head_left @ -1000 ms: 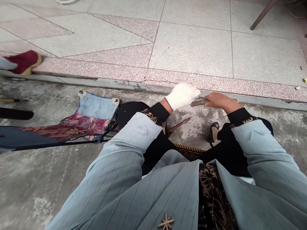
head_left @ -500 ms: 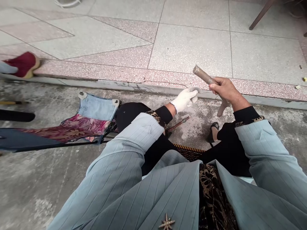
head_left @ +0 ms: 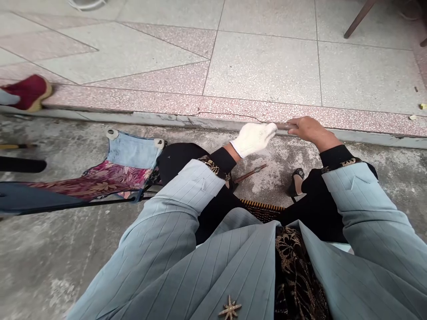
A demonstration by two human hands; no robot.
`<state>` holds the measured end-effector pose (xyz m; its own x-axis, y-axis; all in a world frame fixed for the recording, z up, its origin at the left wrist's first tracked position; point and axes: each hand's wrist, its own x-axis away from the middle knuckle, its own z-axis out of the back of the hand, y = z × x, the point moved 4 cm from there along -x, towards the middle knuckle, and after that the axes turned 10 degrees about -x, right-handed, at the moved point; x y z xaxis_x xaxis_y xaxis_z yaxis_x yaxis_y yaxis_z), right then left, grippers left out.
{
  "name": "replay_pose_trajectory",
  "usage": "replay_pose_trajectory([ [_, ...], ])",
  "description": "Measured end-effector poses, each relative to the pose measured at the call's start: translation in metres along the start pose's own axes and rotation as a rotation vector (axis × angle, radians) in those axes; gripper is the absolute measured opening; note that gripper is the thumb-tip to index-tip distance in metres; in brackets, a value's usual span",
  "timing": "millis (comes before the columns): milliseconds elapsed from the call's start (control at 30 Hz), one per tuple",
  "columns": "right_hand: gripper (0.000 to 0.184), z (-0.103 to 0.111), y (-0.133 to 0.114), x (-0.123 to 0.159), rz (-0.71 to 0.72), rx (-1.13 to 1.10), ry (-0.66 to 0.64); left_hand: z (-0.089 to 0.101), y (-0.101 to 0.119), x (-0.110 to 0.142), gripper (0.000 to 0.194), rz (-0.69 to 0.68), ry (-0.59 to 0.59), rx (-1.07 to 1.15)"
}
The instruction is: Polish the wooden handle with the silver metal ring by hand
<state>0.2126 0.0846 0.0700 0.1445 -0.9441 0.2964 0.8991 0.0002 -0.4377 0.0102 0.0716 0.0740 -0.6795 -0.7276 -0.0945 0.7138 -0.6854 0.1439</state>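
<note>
A brownish tube-like stick (head_left: 283,126) lies roughly level between my hands, above the step's edge, with some ridges or wrapping near its middle. My left hand (head_left: 255,138), in a white knit glove, is closed around its left end, which the glove hides. Bare, my right hand (head_left: 308,130) grips the right part with thumb and fingers, and the far right end is hidden behind it. Below my hands, a thin reddish-brown rod (head_left: 251,173) with a thicker joint shows near my knee.
A folding seat (head_left: 122,151) with denim and floral fabric stands at left. Another person's red shoe (head_left: 31,92) rests on the terrazzo step (head_left: 150,98). A dark furniture leg (head_left: 359,18) stands at upper right. Small yellow scraps (head_left: 423,106) lie at far right.
The stick has swung from a slanted position to nearly level. My left hand, formerly beside it, has closed on its left end. The view has shifted slightly.
</note>
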Motion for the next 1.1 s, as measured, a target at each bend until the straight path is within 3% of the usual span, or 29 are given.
replay_pose_trajectory([
  [133, 0.037, -0.012, -0.019, 0.012, 0.198, -0.160, -0.377, 0.009, -0.018, -0.003, 0.032, 0.051, 0.000, -0.061],
  [233, 0.039, -0.008, -0.029, 0.021, 0.289, -0.341, -0.507, 0.009, -0.033, -0.007, 0.026, 0.111, 0.006, 0.094],
  [300, 0.040, 0.000, -0.030, 0.024, 0.294, -0.474, -0.463, 0.004, -0.037, -0.010, 0.020, 0.135, -0.006, 0.280],
  [467, 0.031, 0.024, -0.022, 0.025, 0.248, -0.876, -0.104, -0.017, -0.030, -0.011, 0.021, 0.216, 0.026, 0.845],
  [567, 0.023, 0.028, -0.018, 0.024, 0.198, -1.005, 0.031, -0.024, -0.017, -0.008, 0.023, 0.190, 0.003, 0.851],
  [667, 0.021, 0.023, -0.013, 0.020, 0.115, -0.962, 0.074, -0.022, -0.008, -0.006, 0.025, 0.141, -0.058, 0.605],
  [800, 0.018, 0.014, -0.003, 0.009, 0.022, -0.742, 0.095, -0.015, 0.001, -0.003, 0.030, 0.056, -0.109, 0.303],
  [967, 0.037, 0.000, 0.004, -0.001, -0.024, -0.331, 0.092, -0.014, 0.009, 0.000, 0.033, -0.026, -0.166, 0.060],
  [1100, 0.045, -0.008, 0.002, -0.004, -0.021, -0.165, 0.031, -0.012, 0.004, -0.001, 0.033, -0.042, -0.158, -0.041],
])
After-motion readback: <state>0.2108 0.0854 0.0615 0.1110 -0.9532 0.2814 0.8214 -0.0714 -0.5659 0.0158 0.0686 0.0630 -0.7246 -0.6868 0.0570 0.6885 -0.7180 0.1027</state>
